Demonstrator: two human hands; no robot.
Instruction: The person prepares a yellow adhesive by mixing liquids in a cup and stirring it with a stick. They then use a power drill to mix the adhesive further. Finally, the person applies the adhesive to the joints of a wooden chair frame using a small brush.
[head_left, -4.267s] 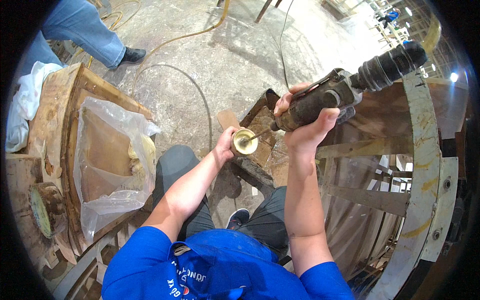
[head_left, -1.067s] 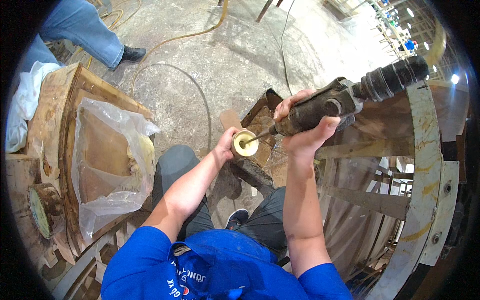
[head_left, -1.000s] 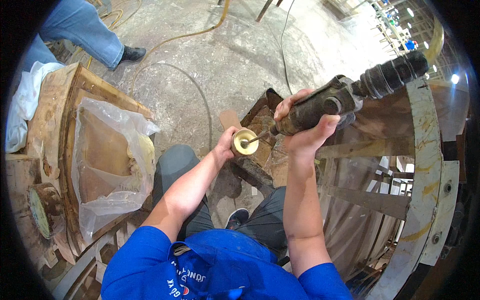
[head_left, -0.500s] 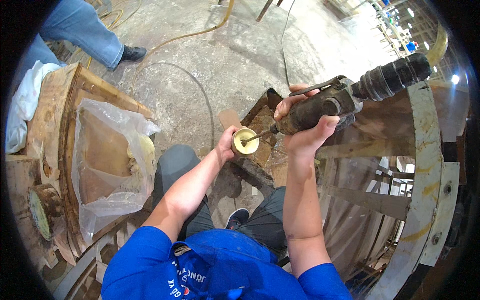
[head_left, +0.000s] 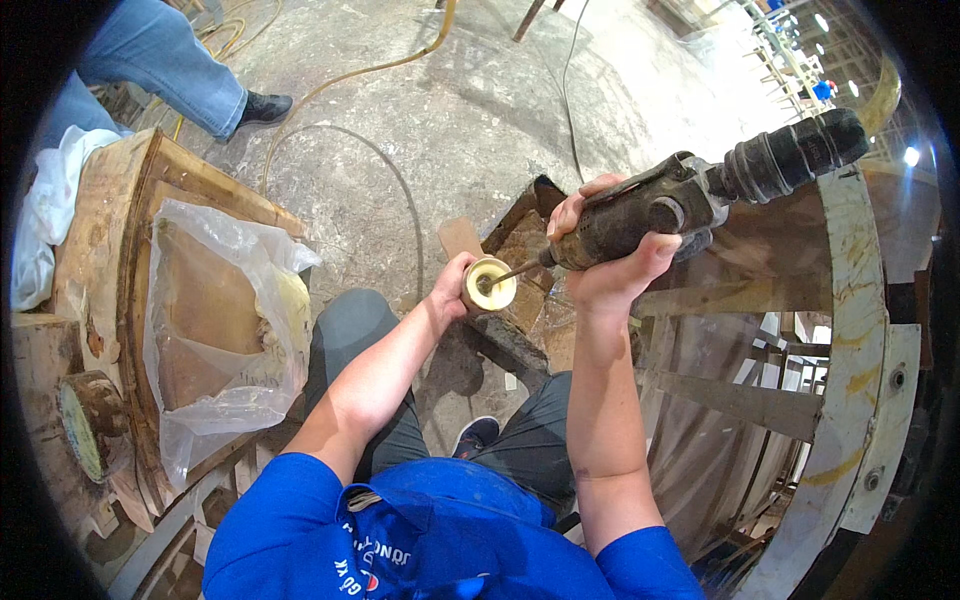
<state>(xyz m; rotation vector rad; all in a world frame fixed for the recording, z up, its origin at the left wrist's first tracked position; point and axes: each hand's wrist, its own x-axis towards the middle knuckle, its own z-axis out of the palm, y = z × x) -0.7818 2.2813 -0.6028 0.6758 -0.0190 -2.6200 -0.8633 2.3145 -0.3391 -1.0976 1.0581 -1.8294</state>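
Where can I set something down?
Bare concrete floor lies between the yellow hose and thin dark cable. It's crowded between the left hand and right hand, where the bit of the power tool enters the hollow cylinder, and around the plastic bag.

white sheeting point(head_left: 62, 205) against wooden bench point(head_left: 112, 195) | co-worker's blue-jeaned leg point(head_left: 168, 65), dark shoe point(head_left: 265, 109) on concrete floor point(head_left: 490, 130) | slatted frame point(head_left: 745, 403), right
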